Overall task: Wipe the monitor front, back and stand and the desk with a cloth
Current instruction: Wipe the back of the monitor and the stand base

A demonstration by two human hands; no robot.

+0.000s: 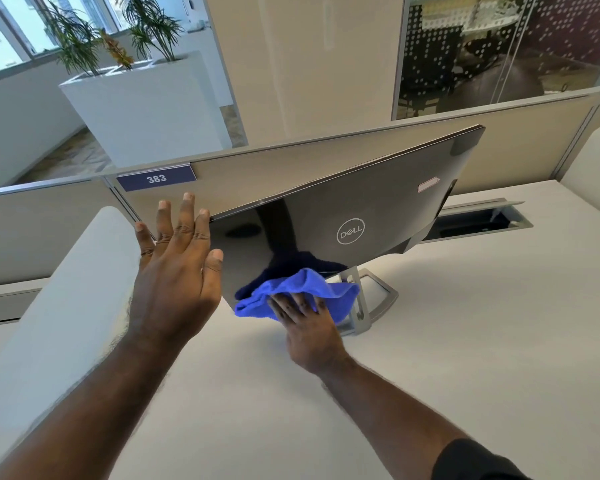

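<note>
The monitor point(343, 216) stands on the desk point(465, 341) with its glossy back turned toward the person, the logo facing the camera, and the whole panel tilted so its left end sits nearer and lower than its right. That turn looks deliberate — it puts the back panel within reach for wiping, so the step in hand is likely the back.

The right hand point(305, 327) presses the blue cloth point(298, 292) flat against the lower part of the back, just left of the stand point(364, 303). Its fingers lie spread and fairly straight over the cloth, pushing rather than pinching; the cloth bunches up above the fingertips and touches the panel, whose gloss mirrors it as a dark shape.

The left hand point(177, 258) is raised with fingers wide and straight, holding nothing. It sits at the monitor's left edge — the fingertips appear to touch or nearly touch the top corner, though contact cannot be told for sure. The likely purpose is to steady the panel against the push of the wiping hand.

Beyond the monitor runs a partition point(243, 174) with a number plate point(156, 178).
</note>
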